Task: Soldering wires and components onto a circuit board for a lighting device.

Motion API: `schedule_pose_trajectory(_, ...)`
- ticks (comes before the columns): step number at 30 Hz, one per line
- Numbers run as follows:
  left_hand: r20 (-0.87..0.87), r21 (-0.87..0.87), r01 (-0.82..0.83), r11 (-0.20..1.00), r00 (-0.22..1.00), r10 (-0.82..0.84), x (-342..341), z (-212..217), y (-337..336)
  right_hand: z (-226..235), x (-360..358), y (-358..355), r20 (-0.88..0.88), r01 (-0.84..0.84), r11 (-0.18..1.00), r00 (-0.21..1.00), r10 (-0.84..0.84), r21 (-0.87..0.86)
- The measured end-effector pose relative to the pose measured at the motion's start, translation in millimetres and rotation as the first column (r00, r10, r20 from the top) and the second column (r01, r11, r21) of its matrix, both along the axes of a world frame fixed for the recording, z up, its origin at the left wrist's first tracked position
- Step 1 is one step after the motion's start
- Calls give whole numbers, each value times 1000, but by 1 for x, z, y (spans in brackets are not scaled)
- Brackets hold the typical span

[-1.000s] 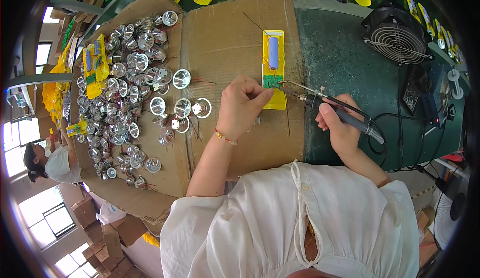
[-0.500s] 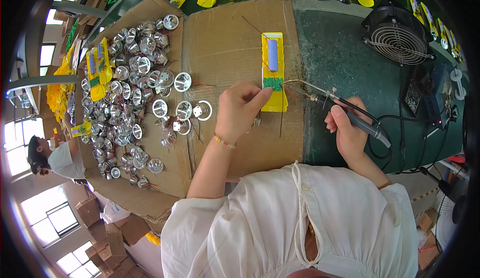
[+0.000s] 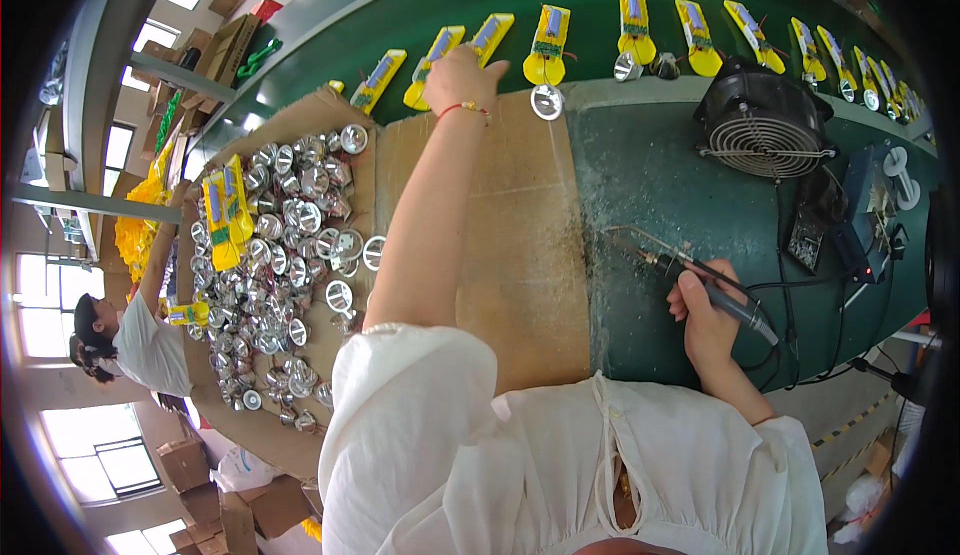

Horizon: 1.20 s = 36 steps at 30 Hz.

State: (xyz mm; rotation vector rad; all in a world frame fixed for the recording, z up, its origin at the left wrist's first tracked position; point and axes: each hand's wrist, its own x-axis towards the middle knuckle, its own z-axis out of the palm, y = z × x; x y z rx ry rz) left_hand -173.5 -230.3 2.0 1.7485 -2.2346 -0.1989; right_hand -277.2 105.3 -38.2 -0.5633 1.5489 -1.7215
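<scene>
My left hand reaches to the far edge of the bench, thumb apart from the fingers. It is over the lower ends of two yellow flashlight housings, a left one and a right one; contact cannot be made out. Each carries a blue-violet battery cell. Just right of it lies another yellow housing with a silver reflector at its near end. Held in my right hand is a soldering iron with a thin bent tube along it, its tip over the green mat.
A cardboard box of reflectors stands left, yellow housings on top. Cardboard covers the middle bench. A black fan and soldering station stand right. More housings line the green strip. A person works far left.
My left hand has moved from the mid-bench housing to the far row. That housing is gone from the cardboard; a housing with a reflector now shows in the far row. The iron stays in my right hand.
</scene>
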Motion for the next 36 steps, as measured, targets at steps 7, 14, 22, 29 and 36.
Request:
schedule_pose_trajectory(7,230,52,136,989,962,-145,33,-2,14,-1,-6,2,13,-31,999,999,31,-20)
schedule_pose_trajectory(14,147,-90,291,952,950,-276,91,-6,201,-2,-8,-2,-33,-19,999,999,18,-32)
schedule_pose_trajectory(22,74,-296,92,951,995,-73,175,2,176,-1,0,-2,-60,-43,996,997,38,-82)
schedule_pose_trajectory(29,106,-229,260,938,965,-241,188,-16,151,6,18,5,-52,-96,994,994,93,-45)
schedule_pose_trajectory(36,-626,198,148,969,780,9,147,-24,212,15,44,-3,-126,-248,967,963,239,-64)
